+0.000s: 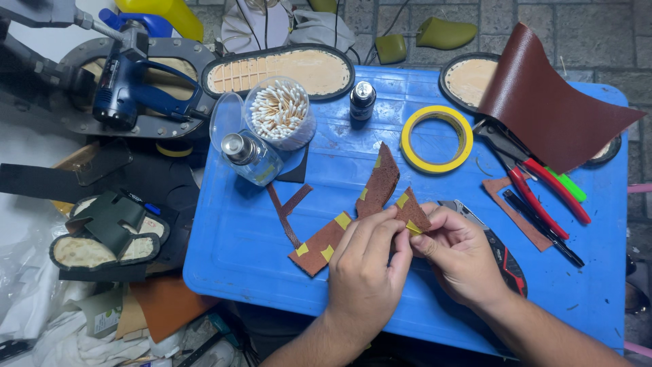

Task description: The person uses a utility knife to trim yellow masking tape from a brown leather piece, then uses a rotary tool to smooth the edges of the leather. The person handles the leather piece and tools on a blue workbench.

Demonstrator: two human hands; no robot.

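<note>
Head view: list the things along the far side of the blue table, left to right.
Clear jar of cotton swabs → small dark bottle → yellow tape roll → brown leather sheet.

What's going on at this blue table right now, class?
A person works at a blue table with bare hands. The left hand and right hand together pinch a brown leather cut-out dotted with small yellow tape bits, near one taped end. Beside it lie a roll of yellow tape, red-handled pliers, a jar of cotton swabs and a dark brown leather sheet. A finished sandal sits off to the left.
</note>
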